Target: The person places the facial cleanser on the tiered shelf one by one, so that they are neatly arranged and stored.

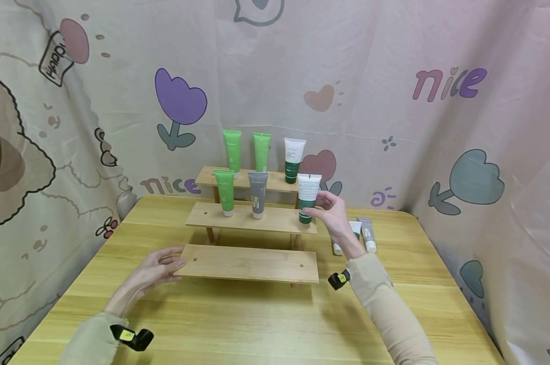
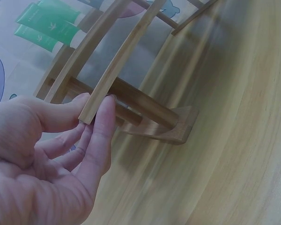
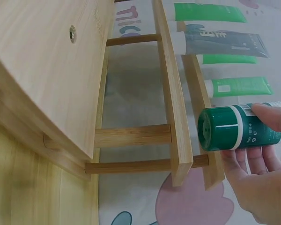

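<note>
A three-tier wooden stand point(image 1: 252, 263) stands on the table. My left hand point(image 1: 158, 266) pinches the left end of its lowest board point(image 2: 113, 72) between thumb and fingers. At the right end of the middle board, my right hand point(image 1: 333, 217) grips a white-and-green squeeze tube point(image 1: 308, 188), its dark green cap point(image 3: 220, 129) downward and close over the board. Left of it on that tier stand a grey tube point(image 1: 258, 191) and a green tube point(image 1: 225, 190). Two green tubes point(image 1: 232, 149) and another white-and-green tube point(image 1: 294, 152) stand on the top board.
To the right of the stand, a grey tube point(image 1: 367, 235) and a white-and-green tube point(image 1: 355, 227) lie on the wooden table point(image 1: 238, 324), partly behind my right hand. A printed curtain point(image 1: 366, 61) hangs behind and along both sides.
</note>
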Tool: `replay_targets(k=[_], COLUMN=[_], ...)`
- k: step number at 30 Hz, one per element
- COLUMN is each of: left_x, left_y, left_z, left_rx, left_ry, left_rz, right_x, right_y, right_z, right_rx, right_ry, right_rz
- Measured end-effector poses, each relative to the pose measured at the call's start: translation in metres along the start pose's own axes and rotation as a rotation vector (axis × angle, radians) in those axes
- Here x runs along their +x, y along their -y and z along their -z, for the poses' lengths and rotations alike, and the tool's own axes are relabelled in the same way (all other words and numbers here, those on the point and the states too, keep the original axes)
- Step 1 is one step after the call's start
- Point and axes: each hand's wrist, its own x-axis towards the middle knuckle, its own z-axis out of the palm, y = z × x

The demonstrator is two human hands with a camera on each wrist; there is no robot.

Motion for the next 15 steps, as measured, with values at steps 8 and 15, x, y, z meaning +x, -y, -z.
replay_targets(k=[8, 15], left_x=[0.0000, 0.0000], left_y=[-0.0003, -0.0007], left_z=[-0.0004, -0.0007], left_rx=[0.004, 0.008], left_ry=[-0.005, -0.008], left_rz=[0.008, 0.010], right_x=[0.0037, 0.0072], right_y=[0.0016, 0.0019], right_z=[-0.0033, -0.0083], right_rx=[-0.022, -0.031], right_ry=[0.016, 0.039], right_rz=[0.004, -0.002])
